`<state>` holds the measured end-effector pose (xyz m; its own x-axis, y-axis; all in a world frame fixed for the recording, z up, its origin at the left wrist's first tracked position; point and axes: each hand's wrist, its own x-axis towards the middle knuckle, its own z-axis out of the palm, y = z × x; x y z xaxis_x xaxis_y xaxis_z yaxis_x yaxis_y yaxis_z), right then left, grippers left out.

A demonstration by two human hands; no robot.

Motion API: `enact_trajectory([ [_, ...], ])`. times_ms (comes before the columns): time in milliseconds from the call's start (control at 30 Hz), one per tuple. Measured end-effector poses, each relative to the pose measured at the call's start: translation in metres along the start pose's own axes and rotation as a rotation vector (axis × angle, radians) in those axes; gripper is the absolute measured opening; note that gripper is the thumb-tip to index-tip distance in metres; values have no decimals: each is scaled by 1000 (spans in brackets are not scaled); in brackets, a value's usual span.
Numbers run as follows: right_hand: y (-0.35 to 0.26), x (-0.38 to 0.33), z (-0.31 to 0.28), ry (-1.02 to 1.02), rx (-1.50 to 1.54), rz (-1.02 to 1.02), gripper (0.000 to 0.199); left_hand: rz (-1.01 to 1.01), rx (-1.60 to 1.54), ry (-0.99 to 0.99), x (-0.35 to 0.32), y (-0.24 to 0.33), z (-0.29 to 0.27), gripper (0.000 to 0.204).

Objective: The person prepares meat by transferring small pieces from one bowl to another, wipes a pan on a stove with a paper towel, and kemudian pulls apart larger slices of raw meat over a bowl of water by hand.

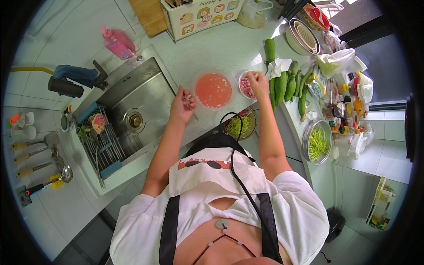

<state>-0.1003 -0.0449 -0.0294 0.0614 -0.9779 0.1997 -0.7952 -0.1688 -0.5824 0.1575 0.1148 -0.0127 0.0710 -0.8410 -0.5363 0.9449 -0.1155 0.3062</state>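
Note:
A clear round bowl (213, 90) of pinkish-red liquid with pale bits floating in it stands on the counter between my hands. On its left, my left hand (182, 105) is closed around small pale-pink pieces of meat, beside the sink's edge. To the right is a small white bowl (241, 93) of chopped pink meat. My right hand (258, 82) is over that bowl with its fingers drawn together at the meat; what they pinch is hidden.
The steel sink (152, 84) with a drying rack (106, 145) lies left. Cucumbers and other green vegetables (287, 85) lie right of the white bowl. Shredded greens fill a metal bowl (329, 142) at the right and another bowl (254, 123) near my body. A utensil box (203, 17) stands behind.

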Motion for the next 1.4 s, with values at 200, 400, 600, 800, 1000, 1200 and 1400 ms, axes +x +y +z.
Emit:
enact_trajectory([
  [200,-26,2,-43,-121,-86,121,33,54,-22,4,2,9,-3,30],
  [400,-24,2,-41,-107,-56,109,20,29,-48,8,8,8,-7,31],
  [600,-61,-22,-24,-138,53,-125,15,9,-54,13,6,4,-8,30],
  [800,-93,-44,25,-557,-187,-482,40,34,-23,-37,4,4,-17,15],
  [1000,-81,-48,61,-576,-464,-502,38,28,-9,-80,2,9,-22,18],
  [1200,-71,-49,88,-603,-468,-390,55,42,-39,-41,-1,12,-31,16],
  [1400,-94,-48,81,-658,-450,-484,43,47,-61,-50,-1,14,-38,13],
])
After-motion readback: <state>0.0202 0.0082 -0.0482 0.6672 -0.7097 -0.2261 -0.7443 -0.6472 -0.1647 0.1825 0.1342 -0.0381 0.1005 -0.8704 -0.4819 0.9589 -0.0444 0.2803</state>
